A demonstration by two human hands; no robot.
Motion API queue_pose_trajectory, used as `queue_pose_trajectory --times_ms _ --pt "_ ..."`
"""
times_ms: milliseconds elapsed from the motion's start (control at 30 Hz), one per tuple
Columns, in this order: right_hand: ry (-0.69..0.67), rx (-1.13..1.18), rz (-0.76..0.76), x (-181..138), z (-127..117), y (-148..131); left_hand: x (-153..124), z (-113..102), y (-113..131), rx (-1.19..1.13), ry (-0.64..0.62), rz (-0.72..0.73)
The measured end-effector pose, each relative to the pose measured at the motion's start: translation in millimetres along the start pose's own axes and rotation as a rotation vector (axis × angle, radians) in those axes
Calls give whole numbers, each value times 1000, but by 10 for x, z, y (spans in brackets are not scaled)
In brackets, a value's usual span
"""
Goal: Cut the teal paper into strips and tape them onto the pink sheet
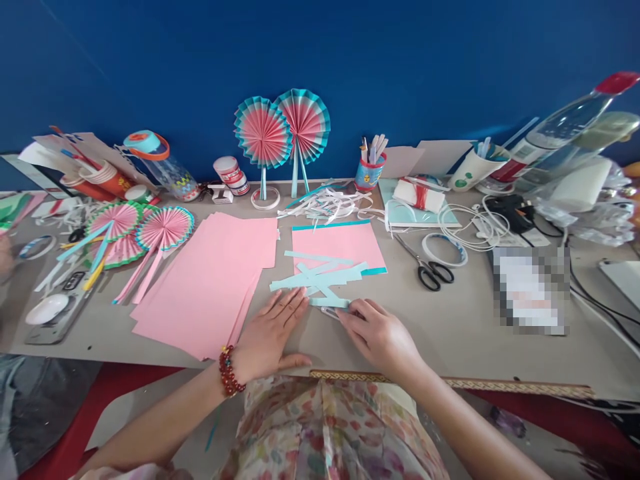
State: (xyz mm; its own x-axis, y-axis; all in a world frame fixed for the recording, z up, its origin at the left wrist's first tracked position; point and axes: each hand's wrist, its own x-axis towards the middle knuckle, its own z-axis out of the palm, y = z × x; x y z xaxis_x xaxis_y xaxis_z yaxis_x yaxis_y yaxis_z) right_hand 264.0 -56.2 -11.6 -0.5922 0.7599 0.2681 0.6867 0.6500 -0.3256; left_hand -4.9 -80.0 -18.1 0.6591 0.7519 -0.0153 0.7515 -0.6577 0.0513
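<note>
My left hand [277, 327] lies palm down on the table with its fingers stretched out. Its fingertips touch the lower left of a loose pile of light blue paper strips [325, 273]. A short strip [327, 302] runs between my hands. My right hand [383, 333] is closed, thumb and forefinger pinched at that strip's right end. A small pale oblong object [330, 313] pokes out beside the right fingers; its kind is unclear. Behind the strips lies a pink sheet [335, 240] with teal edges. A stack of pink paper [215, 280] spreads left of my left hand.
Black-handled scissors [435, 273] and a tape roll [445, 250] lie to the right. Two pleated paper fans [263, 137] lean on the blue wall, with more fans [165, 229] at left. White paper scraps [327, 202], a pen cup [370, 173] and bottles [565, 133] line the back.
</note>
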Motion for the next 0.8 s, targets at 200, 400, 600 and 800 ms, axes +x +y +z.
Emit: queue_pose_trajectory --times_ms 200,400,600,800 --pt "5 -16 -4 48 28 -83 0 16 -6 11 -3 3" --pt "-3 -38 3 51 24 -94 -15 -45 -38 -55 10 22" --pt "-13 1 1 50 20 -83 -69 -109 -154 -66 48 -12" --pt "3 -9 -1 65 37 -82 -74 -3 -155 -34 6 0"
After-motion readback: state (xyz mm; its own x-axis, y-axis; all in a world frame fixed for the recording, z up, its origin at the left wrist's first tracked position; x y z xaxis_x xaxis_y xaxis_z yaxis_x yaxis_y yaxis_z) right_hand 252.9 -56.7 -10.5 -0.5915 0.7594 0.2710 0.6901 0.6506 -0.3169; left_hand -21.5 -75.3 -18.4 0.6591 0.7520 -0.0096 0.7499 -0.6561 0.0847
